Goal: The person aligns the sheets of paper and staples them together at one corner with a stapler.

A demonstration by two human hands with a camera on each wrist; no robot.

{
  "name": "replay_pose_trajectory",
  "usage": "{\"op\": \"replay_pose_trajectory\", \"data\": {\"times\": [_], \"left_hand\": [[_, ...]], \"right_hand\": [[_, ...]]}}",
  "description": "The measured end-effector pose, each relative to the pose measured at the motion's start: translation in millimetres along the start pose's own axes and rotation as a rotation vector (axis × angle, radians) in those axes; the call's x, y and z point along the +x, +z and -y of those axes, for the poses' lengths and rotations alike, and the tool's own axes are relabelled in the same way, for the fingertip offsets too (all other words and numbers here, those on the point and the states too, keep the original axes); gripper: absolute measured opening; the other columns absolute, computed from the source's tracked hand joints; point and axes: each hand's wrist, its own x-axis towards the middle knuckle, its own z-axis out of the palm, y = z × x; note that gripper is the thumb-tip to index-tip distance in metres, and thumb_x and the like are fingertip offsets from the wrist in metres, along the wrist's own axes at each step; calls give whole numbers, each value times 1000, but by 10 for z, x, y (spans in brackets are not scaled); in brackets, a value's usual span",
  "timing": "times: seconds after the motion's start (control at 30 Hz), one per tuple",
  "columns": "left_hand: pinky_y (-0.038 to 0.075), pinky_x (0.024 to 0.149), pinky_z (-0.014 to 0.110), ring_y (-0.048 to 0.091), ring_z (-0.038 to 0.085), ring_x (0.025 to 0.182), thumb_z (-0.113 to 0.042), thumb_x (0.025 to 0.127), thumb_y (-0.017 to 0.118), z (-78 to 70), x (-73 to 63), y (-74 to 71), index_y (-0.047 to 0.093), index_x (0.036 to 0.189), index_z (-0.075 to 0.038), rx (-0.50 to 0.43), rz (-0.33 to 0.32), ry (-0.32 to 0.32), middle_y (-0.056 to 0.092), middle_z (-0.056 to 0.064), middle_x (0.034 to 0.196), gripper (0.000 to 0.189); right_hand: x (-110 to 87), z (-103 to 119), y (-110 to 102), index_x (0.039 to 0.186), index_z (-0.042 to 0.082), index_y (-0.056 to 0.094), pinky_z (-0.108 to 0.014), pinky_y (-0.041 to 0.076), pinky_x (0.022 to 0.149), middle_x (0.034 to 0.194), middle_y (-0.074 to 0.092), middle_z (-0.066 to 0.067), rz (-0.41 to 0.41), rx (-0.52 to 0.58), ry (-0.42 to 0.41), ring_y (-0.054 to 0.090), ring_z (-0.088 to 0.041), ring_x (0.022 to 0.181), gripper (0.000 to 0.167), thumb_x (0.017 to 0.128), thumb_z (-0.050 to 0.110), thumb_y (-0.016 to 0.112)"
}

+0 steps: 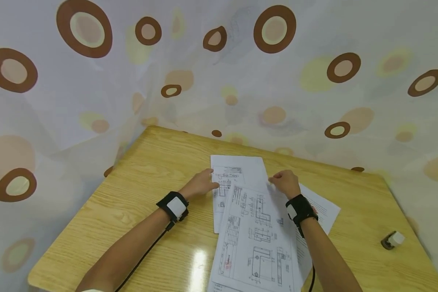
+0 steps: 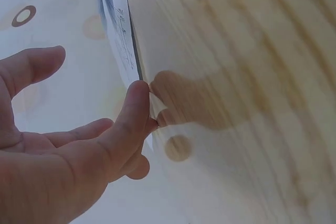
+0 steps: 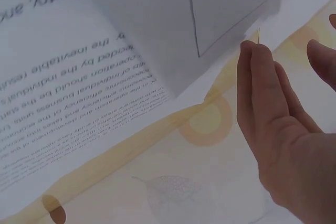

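Observation:
My left hand (image 1: 200, 183) touches the left edge of a sheet of paper (image 1: 253, 164) with a technical drawing. In the left wrist view the fingers (image 2: 123, 124) lie along that edge, with the thumb held apart. On the sheet's opposite side is my right hand (image 1: 286, 183), whose nearly straight fingers (image 3: 265, 82) stand close together at the paper's edge. A second drawing sheet (image 1: 241, 251) overlaps the first and lies nearer to me. Under my right forearm, a page of printed text (image 1: 323, 207) sticks out at an angle.
The papers lie on a wood-grain table (image 1: 149, 166). Near its right edge stands a small dark bottle with a white cap (image 1: 397, 238). A patterned white sheet (image 1: 204, 113) hangs behind and beside the table. Cables run from both wrist straps.

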Motion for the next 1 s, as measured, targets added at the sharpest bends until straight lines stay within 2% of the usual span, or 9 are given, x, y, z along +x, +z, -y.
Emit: {"op": "replay_pose_trajectory", "data": {"times": [0.1, 0.17, 0.2, 0.3, 0.47, 0.7, 0.8, 0.9, 1.0], "left_hand": [[44, 81, 36, 58, 25, 99, -16, 99, 61, -7, 1, 9, 32, 151, 7, -15, -10, -9, 49, 22, 144, 64], [43, 76, 34, 59, 24, 93, -15, 99, 60, -2, 5, 15, 33, 151, 7, -20, -16, -7, 50, 23, 143, 63], [43, 76, 34, 59, 25, 94, -15, 99, 60, 1, 6, 17, 33, 151, 7, -24, -18, -8, 49, 24, 143, 63], [44, 88, 36, 56, 26, 109, -16, 98, 60, 11, 7, 21, 34, 150, 7, -28, -26, -9, 46, 26, 145, 63], [41, 103, 45, 48, 34, 129, -15, 99, 59, 28, 15, 31, 31, 151, 7, -81, -28, -11, 43, 29, 146, 63], [44, 98, 48, 51, 38, 125, -15, 99, 59, 21, 23, 44, 31, 152, 3, -160, -54, -37, 46, 30, 142, 63], [45, 94, 43, 50, 35, 125, -15, 98, 59, 12, 32, 45, 31, 152, 0, -188, -92, -52, 44, 28, 144, 63], [46, 76, 35, 59, 26, 98, -15, 98, 59, 2, 47, 38, 29, 154, -2, -237, -112, -76, 52, 29, 133, 65], [43, 65, 28, 55, 18, 76, -15, 98, 58, 16, 73, 29, 25, 156, -2, -338, -110, -101, 57, 26, 120, 68]], "right_hand": [[38, 4, 27, 105, -12, 71, -43, 48, 72, 106, 67, -28, 14, 12, 44, 62, -37, 87, 32, 94, 18, 67], [63, 16, 35, 105, -12, 71, -41, 46, 71, 108, 66, -27, 22, 12, 72, 60, -35, 88, 32, 95, 18, 66], [75, 23, 36, 105, -12, 71, -41, 45, 71, 109, 66, -27, 28, 16, 88, 59, -35, 88, 32, 95, 18, 66], [91, 49, 31, 107, -12, 70, -41, 46, 72, 109, 66, -27, 41, 19, 123, 58, -34, 89, 33, 95, 18, 66], [111, 72, 43, 108, -13, 70, -42, 46, 74, 100, 68, -23, 50, 42, 143, 59, -34, 89, 34, 95, 18, 65], [163, 83, 77, 113, -11, 68, -40, 47, 76, 94, 70, -20, 67, 88, 163, 63, -32, 89, 34, 96, 18, 65], [200, 72, 97, 113, -10, 69, -39, 46, 75, 93, 70, -18, 77, 86, 172, 62, -31, 89, 33, 96, 19, 65], [233, 57, 112, 113, -9, 69, -39, 45, 74, 92, 68, -16, 85, 84, 180, 60, -30, 88, 33, 96, 19, 64], [256, 41, 120, 112, -8, 70, -39, 45, 75, 91, 67, -15, 86, 85, 183, 59, -30, 88, 32, 96, 19, 64]]}}
